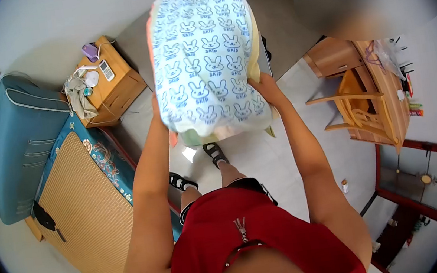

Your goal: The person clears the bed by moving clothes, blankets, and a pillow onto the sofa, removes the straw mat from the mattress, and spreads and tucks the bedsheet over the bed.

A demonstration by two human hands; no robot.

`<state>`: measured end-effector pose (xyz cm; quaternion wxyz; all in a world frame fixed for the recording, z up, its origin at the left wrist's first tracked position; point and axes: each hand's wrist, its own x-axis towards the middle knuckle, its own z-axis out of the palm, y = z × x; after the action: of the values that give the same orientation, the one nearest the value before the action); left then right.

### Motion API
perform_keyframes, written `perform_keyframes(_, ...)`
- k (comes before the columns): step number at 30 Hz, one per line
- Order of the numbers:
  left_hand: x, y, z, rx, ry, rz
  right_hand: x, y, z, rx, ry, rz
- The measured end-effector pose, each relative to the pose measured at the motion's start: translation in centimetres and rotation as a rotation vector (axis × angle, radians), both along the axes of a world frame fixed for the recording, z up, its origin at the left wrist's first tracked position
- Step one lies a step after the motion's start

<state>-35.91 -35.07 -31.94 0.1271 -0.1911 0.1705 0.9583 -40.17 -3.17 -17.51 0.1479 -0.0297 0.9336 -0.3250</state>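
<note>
While your right hand grips the cloth stack by its right side, left hand at the left, fingers hidden, grip unclear, long axis pointing away from you

Over there, blue rabbit faces and "SKIP" lettering run in rows across the pale-blue cloth bundle. The top is deep red, the headboard teal with white piping, the woven mat tan.

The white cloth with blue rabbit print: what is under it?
Under the white cloth with blue rabbit print, peach fabric shows at left, pale yellow fabric at right, pale green fabric along the bottom. Whatever lies under its middle is covered and cannot be seen.
</note>
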Motion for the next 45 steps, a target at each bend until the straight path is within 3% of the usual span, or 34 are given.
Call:
perform_keyframes(2,1.4,-1.2,-0.1,-0.209,-0.079,-0.088,-1.2,-1.6,-4.4,0.102,-0.021,-0.032)
perform_keyframes(3,1.7,1.9,4.9,-0.489,-0.331,-0.17,-3.1,0.3,-6.8,0.145,-0.041,-0.043)
perform_keyframes(5,2.0,4.1,-1.4,-0.819,-0.283,-0.415,-4.9,1.9,-12.5,0.298,-0.044,-0.075)
perform_keyframes(7,3.6,5.3,-5.0,-0.803,-0.189,-0.552,-6.3,2.1,-17.4,0.435,-0.054,-0.092)
perform_keyframes(9,6.0,7.0,-8.3,-0.942,-0.083,-0.396,-7.8,3.2,-21.2,0.555,-0.085,-0.099)
perform_keyframes(11,4.1,7.9,-14.9,-1.017,-0.009,-0.4,-11.8,6.2,-26.7,0.587,0.015,-0.12)
perform_keyframes(14,9.6,5.1,-16.7,-1.034,-0.187,-0.476,-11.8,8.6,-26.9,0.657,0.082,-0.005)
perform_keyframes(15,11.9,3.6,-17.3,-1.035,-0.241,-0.516,-11.7,8.2,-26.4,0.49,0.088,-0.205)
perform_keyframes(16,14.2,2.0,-17.1,-1.151,-0.278,-0.51,-10.9,6.7,-24.3,0.409,0.396,-0.249)
perform_keyframes(17,16.8,0.6,-17.3,-1.265,-0.327,-0.504,-11.3,4.9,-21.6,0.391,0.415,-0.259)
perform_keyframes(18,19.6,-0.4,-17.0,-1.371,-0.389,-0.507,-11.1,3.4,-20.2,0.386,0.695,-0.168)
perform_keyframes(19,21.7,-2.0,-14.5,-1.363,-0.506,-0.529,-10.5,0.4,-16.8,0.319,0.801,-0.047)
perform_keyframes(21,27.8,-3.3,-15.0,-1.447,-0.63,-0.491,-8.5,-5.5,-12.2,0.248,0.875,0.049)
perform_keyframes(22,31.8,-3.3,-16.8,-1.566,-0.706,-0.415,-8.0,-7.7,-12.8,0.293,0.819,0.124)
perform_keyframes(26,42.0,-0.2,-16.1,-1.418,-0.977,-0.287,-6.0,-12.6,-20.8,0.772,0.483,0.306)
perform_keyframes(28,45.4,3.8,-16.1,-1.37,-1.053,-0.261,-6.5,-12.2,-23.6,0.802,0.52,0.284)
perform_keyframes(31,49.5,10.1,-15.4,-1.27,-1.075,-0.269,-5.8,-12.2,-23.6,0.787,0.578,0.26)
perform_keyframes(37,52.1,19.4,-13.4,-1.076,-0.906,-0.313,-6.8,-11.1,-24.0,0.759,0.543,0.231)
perform_keyframes(40,53.0,21.6,-11.6,-1.04,-0.926,-0.196,-5.6,-11.4,-24.6,0.655,0.468,0.1)
perform_keyframes(43,55.0,24.3,-11.4,-1.049,-1.019,-0.011,-0.3,-14.0,-23.8,0.779,0.492,0.083)
perform_keyframes(45,57.0,26.5,-11.2,-1.026,-1.096,0.121,3.7,-15.0,-24.1,0.7,0.506,0.26)
